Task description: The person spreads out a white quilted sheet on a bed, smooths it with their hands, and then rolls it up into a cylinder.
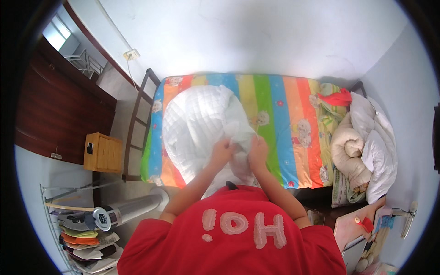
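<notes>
A white quilted bed cover (195, 119) lies bunched on the left half of the bed, its near part hanging toward my body. My left hand (222, 150) is closed on a fold of it, fingers pinched together. Close by on the right, my right hand (258, 149) grips another part of its edge, drawn up into a thin point above the fingers. Between my hands the fabric sags loosely. Under the cover is a bed sheet (263, 98) with rainbow stripes and cartoon figures.
Rolled and crumpled bedding (353, 146) is heaped at the bed's right end, with a red cloth (337, 97) behind it. A dark bed frame (137, 123) bounds the left end. Beyond it stands a wooden cabinet (103, 152); a clothes rack (68, 220) and pink-topped table (353, 229) are nearer.
</notes>
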{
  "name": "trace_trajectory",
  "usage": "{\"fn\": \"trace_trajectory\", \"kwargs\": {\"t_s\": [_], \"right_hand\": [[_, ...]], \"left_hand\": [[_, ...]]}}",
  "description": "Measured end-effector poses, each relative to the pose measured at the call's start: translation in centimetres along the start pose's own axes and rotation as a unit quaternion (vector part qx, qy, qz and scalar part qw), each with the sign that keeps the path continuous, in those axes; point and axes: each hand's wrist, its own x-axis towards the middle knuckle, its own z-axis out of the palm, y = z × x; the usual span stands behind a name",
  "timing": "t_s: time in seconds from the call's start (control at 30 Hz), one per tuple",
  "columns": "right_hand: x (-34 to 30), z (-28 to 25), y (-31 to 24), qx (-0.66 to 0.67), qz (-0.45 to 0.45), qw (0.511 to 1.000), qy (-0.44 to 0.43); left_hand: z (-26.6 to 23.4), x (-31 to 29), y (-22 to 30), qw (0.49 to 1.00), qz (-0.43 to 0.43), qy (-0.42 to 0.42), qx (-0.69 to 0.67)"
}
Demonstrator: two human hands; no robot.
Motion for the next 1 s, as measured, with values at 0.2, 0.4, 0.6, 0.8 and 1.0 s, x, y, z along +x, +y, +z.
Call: {"fn": "trace_trajectory", "kwargs": {"t_s": [0.2, 0.4, 0.6, 0.8, 1.0], "right_hand": [[0.9, -1.2, 1.9, -0.343, -0.219, 0.913, -0.009], [4.2, -2.0, 0.6, -0.325, -0.259, 0.909, -0.034], [-0.7, -2.3, -4.7, -0.245, -0.367, 0.897, -0.025], [-2.4, -3.0, -4.5, -0.375, -0.321, 0.863, -0.107], [-2.7, -3.3, -5.3, -0.412, -0.175, 0.88, -0.158]], "left_hand": [[0.0, -0.6, 3.7, 0.787, -0.143, -0.12, -0.589], [-0.4, -0.7, 5.2, 0.765, -0.2, -0.164, -0.59], [0.3, -0.4, 1.4, 0.884, -0.172, -0.075, -0.428], [2.5, -0.4, 3.2, 0.934, -0.106, 0.028, -0.339], [2.7, -1.0, 4.1, 0.969, -0.032, 0.057, -0.237]]}}
